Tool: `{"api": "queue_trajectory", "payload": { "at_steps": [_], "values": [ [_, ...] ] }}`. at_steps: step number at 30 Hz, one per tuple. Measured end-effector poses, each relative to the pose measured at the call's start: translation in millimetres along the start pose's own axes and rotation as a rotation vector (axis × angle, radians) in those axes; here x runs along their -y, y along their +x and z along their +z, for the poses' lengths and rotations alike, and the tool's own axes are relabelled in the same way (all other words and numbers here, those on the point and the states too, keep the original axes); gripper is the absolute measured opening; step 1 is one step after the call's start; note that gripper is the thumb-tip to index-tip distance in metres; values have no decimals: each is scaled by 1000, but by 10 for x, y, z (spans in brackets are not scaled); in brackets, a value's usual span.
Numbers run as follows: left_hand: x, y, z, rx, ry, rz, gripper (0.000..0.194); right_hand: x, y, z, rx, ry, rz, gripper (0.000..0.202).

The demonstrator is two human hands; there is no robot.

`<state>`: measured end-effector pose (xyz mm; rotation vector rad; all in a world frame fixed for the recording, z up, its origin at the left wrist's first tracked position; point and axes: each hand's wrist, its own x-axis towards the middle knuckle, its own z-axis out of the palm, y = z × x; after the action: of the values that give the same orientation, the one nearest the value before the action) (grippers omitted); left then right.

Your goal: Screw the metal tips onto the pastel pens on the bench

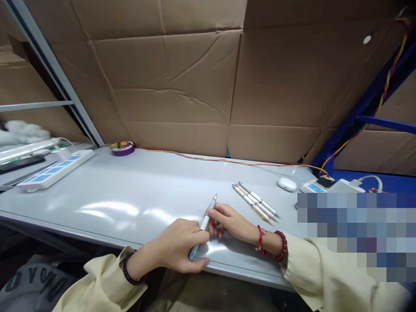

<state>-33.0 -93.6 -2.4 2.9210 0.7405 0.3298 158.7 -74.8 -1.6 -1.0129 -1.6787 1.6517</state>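
Note:
A white and light-blue pen (205, 222) slants over the front of the grey table, its tip pointing up and away from me. My left hand (178, 245) is closed around the pen's lower, blue end. Higher up, the fingers of my right hand (231, 222) pinch the barrel below the tip. Several slim pens (255, 203) with white barrels lie side by side on the table, just beyond my right hand. Parts of the held pen's barrel are hidden by my left fingers.
At left lies a white power strip (58, 170); a purple roll of tape (122, 149) sits at the back. A white earbud case (287, 184) and a charger (346, 187) are at right. Thin twisted wires (201, 159) run along the cardboard wall (169, 86).

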Motion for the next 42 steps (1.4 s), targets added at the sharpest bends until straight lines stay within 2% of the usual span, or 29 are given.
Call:
{"api": "queue_trajectory", "payload": {
  "at_steps": [4, 6, 8, 11, 13, 14, 16, 18, 22, 25, 27, 29, 31, 33, 37, 42],
  "values": [
    [-3, 7, -17, 8, -69, -20, 21, 3, -45, 30, 23, -49, -60, 36],
    [-6, 8, -43, 2, -147, -23, 36, 34, -76, 64, -19, -128, -113, 35],
    [-6, 2, -66, -15, -202, -24, 59, 81, -94, 73, -166, -268, -145, 35],
    [0, -14, -81, -13, -205, -39, 69, 158, -94, -37, -372, -583, -141, 35],
    [2, -21, -80, 1, -185, -63, 65, 196, -97, -183, -383, -800, -125, 33],
    [0, -22, -78, 7, -177, -75, 61, 209, -107, -262, -406, -1030, -104, 32],
    [-5, -18, -77, 13, -160, -83, 53, 227, -141, -397, -439, -1416, -1, 26],
    [-11, -8, -78, 20, -144, -68, 46, 238, -187, -481, -440, -1624, 93, 23],
    [-12, 12, -79, 34, -119, -66, 35, 248, -266, -542, -413, -1669, 144, 23],
    [-9, 19, -75, 40, -116, -77, 31, 227, -307, -591, -489, -1691, 187, 36],
    [-9, 20, -71, 44, -113, -86, 29, 199, -330, -634, -527, -1692, 266, 46],
    [-11, 20, -69, 47, -107, -92, 26, 176, -343, -672, -495, -1675, 340, 47],
    [-14, 19, -67, 47, -103, -96, 24, 170, -337, -696, -417, -1653, 337, 39],
    [-16, 17, -64, 48, -102, -99, 22, 173, -309, -713, -374, -1638, 271, 32],
    [-15, 14, -56, 42, -101, -100, 21, 114, -178, -774, -313, -1606, 35, 23],
    [-13, 22, -51, 41, -100, -103, 19, -83, 61, -920, -266, -1505, -229, 31]
  ]
}}
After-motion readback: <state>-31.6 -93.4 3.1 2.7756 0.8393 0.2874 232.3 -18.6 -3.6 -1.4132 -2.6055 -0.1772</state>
